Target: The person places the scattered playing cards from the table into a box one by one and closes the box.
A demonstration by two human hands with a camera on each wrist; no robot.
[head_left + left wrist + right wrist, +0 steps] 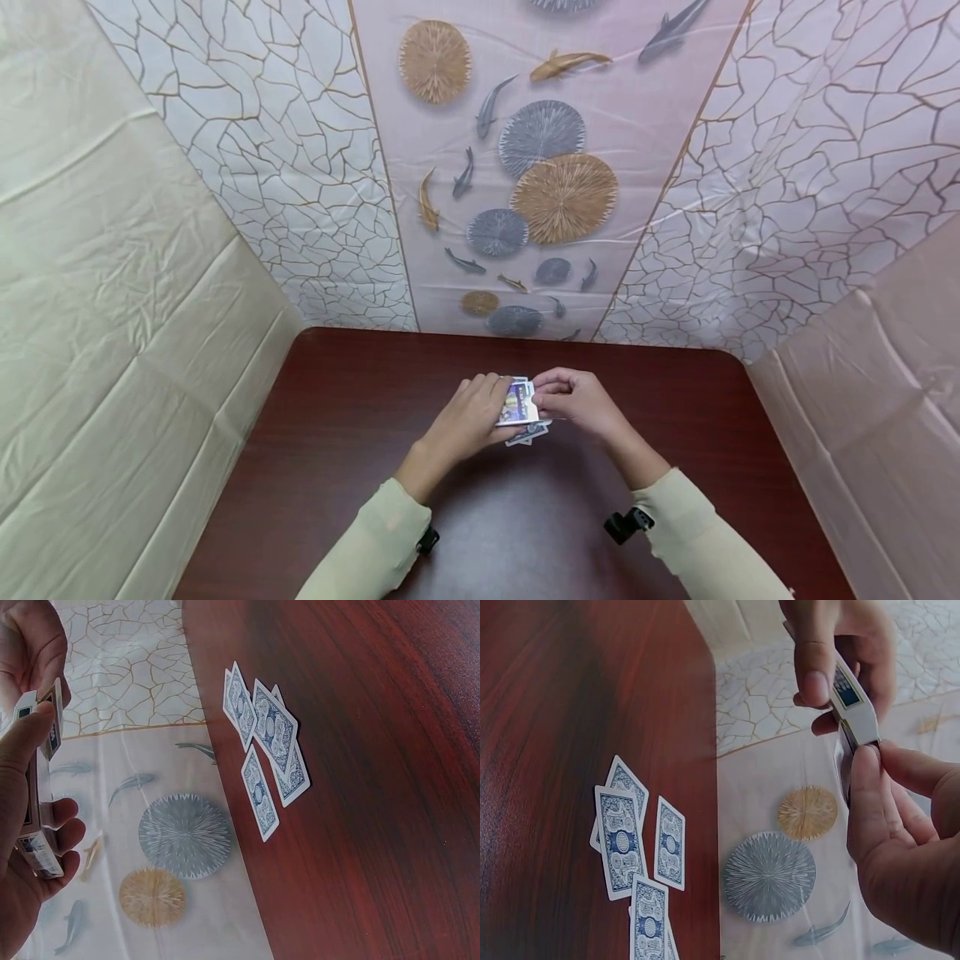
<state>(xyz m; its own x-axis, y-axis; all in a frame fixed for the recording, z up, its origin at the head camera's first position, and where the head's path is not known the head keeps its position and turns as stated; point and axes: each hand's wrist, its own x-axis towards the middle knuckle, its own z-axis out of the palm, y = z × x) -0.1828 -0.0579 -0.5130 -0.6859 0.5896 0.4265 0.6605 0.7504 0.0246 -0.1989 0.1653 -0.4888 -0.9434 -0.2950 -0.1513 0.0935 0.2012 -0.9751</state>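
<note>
A small card box point(514, 405) with a purple-and-yellow printed face is up over the table between both hands. The left hand point(467, 417) grips it, thumb along one side and fingers round the other, as the left wrist view shows. At the box's white end point(862, 724), the right hand point(907, 825) pinches with thumb and fingertips. A flap point(54, 720) stands out from that end in the left wrist view. Several playing cards point(620, 840) with blue patterned backs lie below on the table, partly overlapping; in the head view the box and left hand cover most of them.
The dark red-brown table point(360, 392) has a rounded far edge. Behind it hangs a cloth printed with fish and round leaf shapes point(562, 198). Cream padded walls point(112, 333) stand at both sides. Small black devices point(628, 525) sit at the sleeve cuffs.
</note>
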